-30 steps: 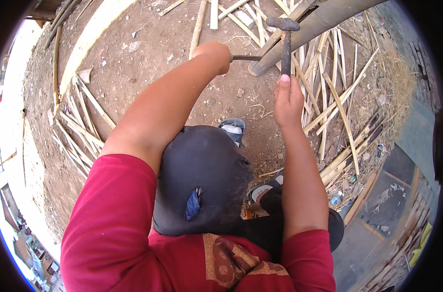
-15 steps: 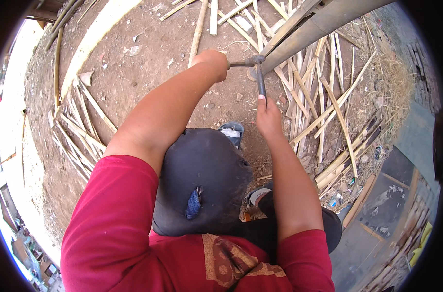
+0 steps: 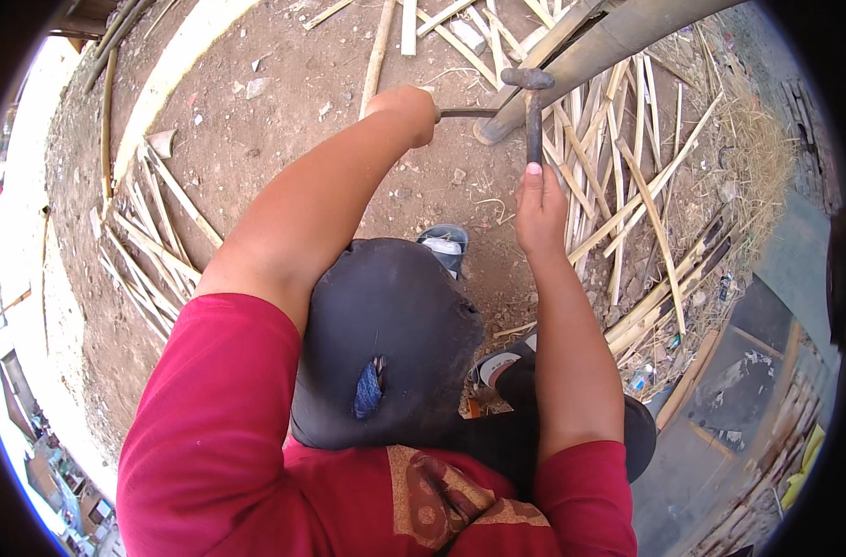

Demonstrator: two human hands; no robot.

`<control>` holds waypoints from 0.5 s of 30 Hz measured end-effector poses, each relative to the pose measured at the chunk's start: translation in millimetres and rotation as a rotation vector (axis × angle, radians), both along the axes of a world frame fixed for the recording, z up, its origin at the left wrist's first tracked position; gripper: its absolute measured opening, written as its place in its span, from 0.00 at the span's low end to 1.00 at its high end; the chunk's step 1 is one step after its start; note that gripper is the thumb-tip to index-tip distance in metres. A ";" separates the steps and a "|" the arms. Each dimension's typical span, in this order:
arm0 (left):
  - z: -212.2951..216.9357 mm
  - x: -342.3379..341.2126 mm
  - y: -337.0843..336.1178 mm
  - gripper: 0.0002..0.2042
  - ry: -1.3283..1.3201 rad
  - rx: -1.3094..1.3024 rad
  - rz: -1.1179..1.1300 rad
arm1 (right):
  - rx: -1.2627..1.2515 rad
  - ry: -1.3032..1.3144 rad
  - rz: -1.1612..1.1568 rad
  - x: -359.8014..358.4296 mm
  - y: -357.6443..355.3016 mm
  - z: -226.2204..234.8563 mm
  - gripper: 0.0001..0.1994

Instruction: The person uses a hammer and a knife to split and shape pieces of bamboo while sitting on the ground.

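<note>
Gripped a hammer [image 3: 533, 130] in the right hand [image 3: 542, 212], with the fingers wrapped fully around the lower handle and the thumb laid along it toward the head. Held the hammer head uppermost in the view, across the split lower part of a bamboo pole [image 3: 618, 56] and apart from a blade [image 3: 469, 112]; could not tell the height of the head over the pole.

Clenched the left hand [image 3: 404, 113] in a fist about the near end of the blade, back of the hand upward, fingers curled mostly out of sight. Pointed the blade rightward, with the far end at the pole's lower tip, seemingly touching.

Bent the left arm past the knee [image 3: 386, 316] and reached forward with the right. Wore a red shirt [image 3: 205, 399] and dark trousers, with blue cloth [image 3: 369, 390] in a hole near the knee. Set one shoe [image 3: 444, 246] on the brown ground [image 3: 284, 139] just beyond the knee.

Had pale strips [image 3: 652, 232] strewn crosswise right of the pole, more to the left, a stick [image 3: 378, 56] just beyond the left hand, straw [image 3: 762, 167] at far right and a grey panel [image 3: 711, 390] below it.
</note>
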State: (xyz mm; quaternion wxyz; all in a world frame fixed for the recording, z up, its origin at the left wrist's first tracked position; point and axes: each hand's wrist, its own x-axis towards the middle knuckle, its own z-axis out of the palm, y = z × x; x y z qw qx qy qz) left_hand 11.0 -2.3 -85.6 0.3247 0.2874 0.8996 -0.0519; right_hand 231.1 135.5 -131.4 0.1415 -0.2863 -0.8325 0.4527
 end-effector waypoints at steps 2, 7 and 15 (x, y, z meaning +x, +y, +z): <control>3.3 -3.3 3.5 0.16 0.004 -0.006 -0.001 | -0.005 0.067 -0.050 -6.1 -8.1 8.5 0.23; 7.6 5.2 11.5 0.17 0.031 -0.020 -0.023 | 0.066 -0.264 -0.023 -5.9 -21.2 -12.7 0.20; -2.8 -1.6 10.2 0.16 0.009 -0.008 -0.021 | 0.029 -0.093 -0.078 3.4 -30.5 -12.9 0.20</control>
